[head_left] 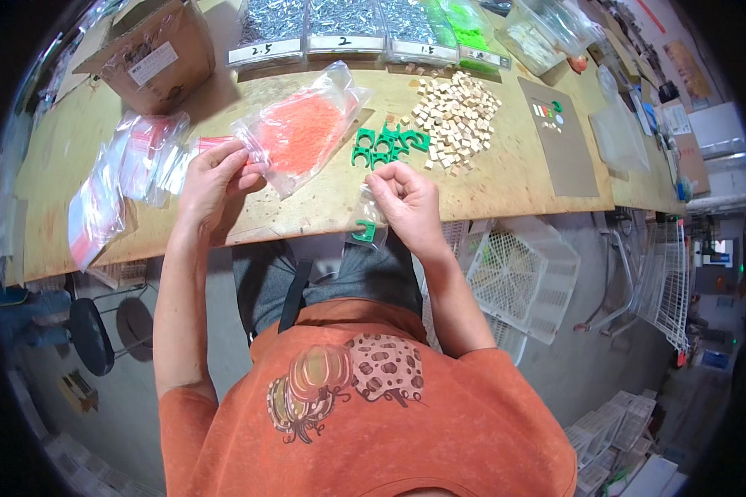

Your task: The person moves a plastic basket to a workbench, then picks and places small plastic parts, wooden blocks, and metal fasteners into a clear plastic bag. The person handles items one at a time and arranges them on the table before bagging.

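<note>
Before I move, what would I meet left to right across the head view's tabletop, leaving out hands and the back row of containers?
Flat clear plastic bags with red strips, clear plastic bag of orange pieces, curved green plastic clips, pile of small pale wooden cubes, flat grey-brown rectangular board, translucent whitish plastic item.

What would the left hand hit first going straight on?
Likely the clear plastic bag of orange pieces; the left hand appears to be at its edge, contact unclear.
</note>
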`<state>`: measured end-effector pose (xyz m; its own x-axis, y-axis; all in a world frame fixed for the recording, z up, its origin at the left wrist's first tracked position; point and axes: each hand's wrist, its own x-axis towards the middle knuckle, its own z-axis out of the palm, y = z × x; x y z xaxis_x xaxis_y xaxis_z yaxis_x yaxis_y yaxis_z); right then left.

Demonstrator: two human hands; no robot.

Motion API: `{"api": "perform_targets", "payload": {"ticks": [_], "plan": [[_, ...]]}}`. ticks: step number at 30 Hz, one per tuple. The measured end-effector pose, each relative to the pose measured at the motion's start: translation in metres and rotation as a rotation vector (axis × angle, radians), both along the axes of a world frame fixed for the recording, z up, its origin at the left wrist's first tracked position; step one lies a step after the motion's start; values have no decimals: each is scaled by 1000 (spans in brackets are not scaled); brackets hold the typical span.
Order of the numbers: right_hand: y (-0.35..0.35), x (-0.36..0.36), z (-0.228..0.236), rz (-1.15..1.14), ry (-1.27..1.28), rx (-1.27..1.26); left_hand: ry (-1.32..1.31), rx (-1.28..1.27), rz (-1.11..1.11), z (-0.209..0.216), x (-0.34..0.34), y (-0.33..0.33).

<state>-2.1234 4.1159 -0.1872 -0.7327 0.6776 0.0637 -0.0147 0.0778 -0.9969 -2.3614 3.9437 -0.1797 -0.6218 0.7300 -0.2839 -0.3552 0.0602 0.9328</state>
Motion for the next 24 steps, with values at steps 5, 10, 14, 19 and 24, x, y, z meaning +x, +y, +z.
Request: {"api": "perform_targets", "payload": {"ticks": [5,10,14,19,24], "plan": [[3,5,7,51,-21,32,-321,174,131,20,7,-11],[-4,16,48,169,-19,378,-502,267,65,29,6,-38],[-12,13,65,221,-47,555,-537,299,8,46,16,-50],[-12,3,62,253,-2,805,-494,262,-35,73,36,-48],[-20,-3,73,276,51,1074,-533,257,-168,101,59,-50]]}}
